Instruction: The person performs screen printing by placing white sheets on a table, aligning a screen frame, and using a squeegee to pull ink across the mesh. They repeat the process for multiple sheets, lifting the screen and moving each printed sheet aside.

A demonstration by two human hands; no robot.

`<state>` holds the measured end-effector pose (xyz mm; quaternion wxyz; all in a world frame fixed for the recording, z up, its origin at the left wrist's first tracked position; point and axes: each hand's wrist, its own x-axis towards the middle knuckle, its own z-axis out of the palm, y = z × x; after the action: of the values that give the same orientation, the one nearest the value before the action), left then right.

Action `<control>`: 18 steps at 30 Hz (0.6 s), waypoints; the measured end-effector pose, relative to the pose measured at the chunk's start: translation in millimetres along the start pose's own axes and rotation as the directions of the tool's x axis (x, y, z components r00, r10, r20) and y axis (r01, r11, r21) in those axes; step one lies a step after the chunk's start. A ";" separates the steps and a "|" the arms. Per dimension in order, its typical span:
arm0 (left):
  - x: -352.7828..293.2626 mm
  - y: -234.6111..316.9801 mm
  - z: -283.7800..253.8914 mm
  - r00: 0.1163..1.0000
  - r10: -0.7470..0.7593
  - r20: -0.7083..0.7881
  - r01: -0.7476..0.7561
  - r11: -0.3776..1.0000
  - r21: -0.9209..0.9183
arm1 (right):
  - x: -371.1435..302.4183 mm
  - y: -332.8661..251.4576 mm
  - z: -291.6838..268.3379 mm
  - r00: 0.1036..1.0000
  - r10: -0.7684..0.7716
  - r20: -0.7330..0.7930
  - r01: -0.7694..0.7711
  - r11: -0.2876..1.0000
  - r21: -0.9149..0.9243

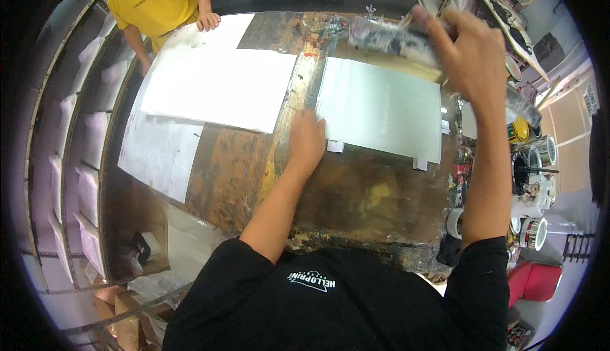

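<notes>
A pale greenish sheet (381,106) with faint lettering lies on the dark, paint-stained table (356,192). At its left edge, my left hand (307,138) has its fingers curled in and closed on the border. Small white tabs (335,147) stick out from under the sheet's near side. Higher up at the right, my right hand (473,59) is closed around the edge of a tilted, ink-smeared screen-printing frame (394,41). That frame is raised over the far side of the sheet, and my hand covers part of it.
Large white sheets (219,87) overlap on the table's left half. Across them, a person in a yellow shirt (155,1) rests a hand on the paper. Paint cans (532,231) line the right side. A drying rack (76,160) stands left; a red chair (537,281) is lower right.
</notes>
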<state>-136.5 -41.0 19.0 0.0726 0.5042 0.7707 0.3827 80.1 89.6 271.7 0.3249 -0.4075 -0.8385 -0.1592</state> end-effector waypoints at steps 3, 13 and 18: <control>-3.7 -13.7 17.1 0.996 -0.074 0.046 0.070 0.993 0.092 | 25.3 0.6 -8.0 0.990 0.116 0.082 -0.125 0.986 0.113; 13.3 21.0 -7.3 0.993 -0.012 0.119 0.029 0.989 -0.147 | 39.0 -2.9 -9.6 0.980 0.200 0.007 -0.199 0.972 0.127; 59.7 59.1 -29.9 0.987 0.152 0.056 -0.125 0.934 -0.335 | 40.9 5.8 -9.9 0.986 0.160 0.040 -0.164 0.978 0.131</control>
<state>-137.4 5.0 95.4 0.1601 0.5532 0.6545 0.4899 70.1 111.6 306.7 0.3508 -0.4543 -0.8159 -0.0696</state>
